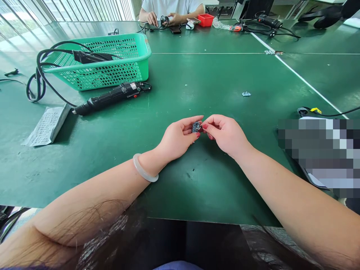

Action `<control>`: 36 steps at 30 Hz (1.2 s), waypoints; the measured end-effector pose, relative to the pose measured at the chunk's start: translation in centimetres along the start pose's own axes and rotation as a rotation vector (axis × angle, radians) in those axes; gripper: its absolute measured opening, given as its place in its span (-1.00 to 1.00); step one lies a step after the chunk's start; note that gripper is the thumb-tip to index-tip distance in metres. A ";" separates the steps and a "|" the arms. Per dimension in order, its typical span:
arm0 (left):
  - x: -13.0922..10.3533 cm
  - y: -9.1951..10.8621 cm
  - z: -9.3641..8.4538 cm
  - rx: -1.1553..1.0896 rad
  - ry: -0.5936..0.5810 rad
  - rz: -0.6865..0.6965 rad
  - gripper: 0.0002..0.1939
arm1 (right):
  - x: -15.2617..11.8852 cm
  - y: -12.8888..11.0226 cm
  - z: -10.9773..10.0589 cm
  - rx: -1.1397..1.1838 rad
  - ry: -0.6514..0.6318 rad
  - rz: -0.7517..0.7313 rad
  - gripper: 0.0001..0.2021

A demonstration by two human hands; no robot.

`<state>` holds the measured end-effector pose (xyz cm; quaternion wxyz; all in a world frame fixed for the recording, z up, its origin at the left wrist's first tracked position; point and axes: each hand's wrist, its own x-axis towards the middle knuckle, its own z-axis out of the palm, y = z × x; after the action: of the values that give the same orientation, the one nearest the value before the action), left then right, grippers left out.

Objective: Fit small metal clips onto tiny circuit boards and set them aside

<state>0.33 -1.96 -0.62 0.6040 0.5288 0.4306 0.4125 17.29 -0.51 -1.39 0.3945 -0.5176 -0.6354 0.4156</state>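
My left hand (180, 137) holds a small dark grey part (195, 126) with fine detail, gripped between the thumb and fingers. Its exact kind is too small to make out. From the right, my right hand (222, 131) pinches at the edge of that part with thumb and forefinger; whether a separate tiny piece is in the pinch, I cannot tell. Both hands are just above the green table (174, 195). Farther off to the right on the tabletop lies a small light grey-blue piece (246, 94).
A green plastic basket (112, 73) holds a black corded tool. In front of it lie a black electric screwdriver (112, 98) and a paper-wrapped packet (47, 125). A blurred-out object (323, 157) is at right. Across the table, a person's hands (163, 18) work near a red box (206, 20).
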 end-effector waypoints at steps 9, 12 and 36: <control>-0.3 0.3 0.1 0.021 0.020 -0.012 -0.48 | -0.1 0.4 0.3 0.106 -0.004 0.041 -0.77; -0.3 0.3 0.2 0.018 0.024 -0.016 -0.47 | -0.1 0.2 0.2 0.074 0.008 -0.007 -0.80; 0.0 0.1 0.1 -0.116 0.016 -0.095 -0.66 | -0.3 0.1 -0.6 -0.242 0.060 -0.323 -0.93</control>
<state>0.43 -2.02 -0.51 0.6492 0.4685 0.4352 0.4118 17.91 -0.74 -1.35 0.4097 -0.4647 -0.7435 0.2518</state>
